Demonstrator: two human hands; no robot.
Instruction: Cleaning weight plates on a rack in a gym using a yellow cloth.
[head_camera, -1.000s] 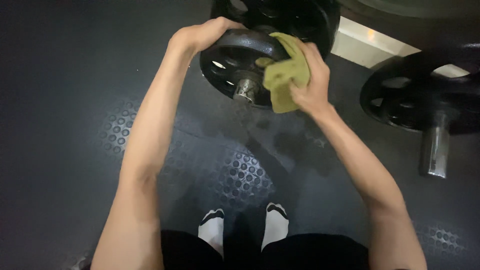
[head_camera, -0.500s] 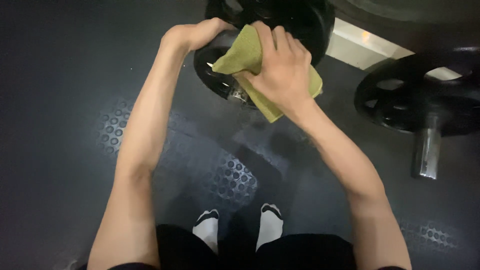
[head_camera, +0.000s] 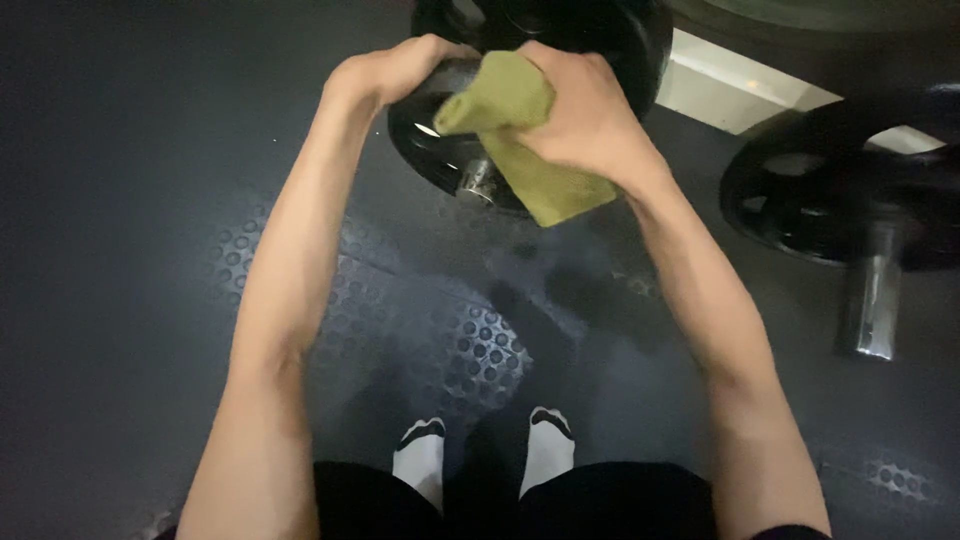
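Head view: the left hand (head_camera: 400, 68) curls over the far-left rim of a black plate (head_camera: 440, 150). The right hand (head_camera: 585, 110) is clenched around a green cloth (head_camera: 545, 185), pressed on the plate's face. Open floor (head_camera: 120, 250) lies left; a second plate (head_camera: 800, 200) crowds the right.

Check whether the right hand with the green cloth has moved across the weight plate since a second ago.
Yes. The right hand and green cloth moved leftward, from the weight plate's right edge over its hub.

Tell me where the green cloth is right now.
In the head view, the green cloth is at top centre, gripped in the right hand and pressed against the black weight plate, whose rim the left hand holds.
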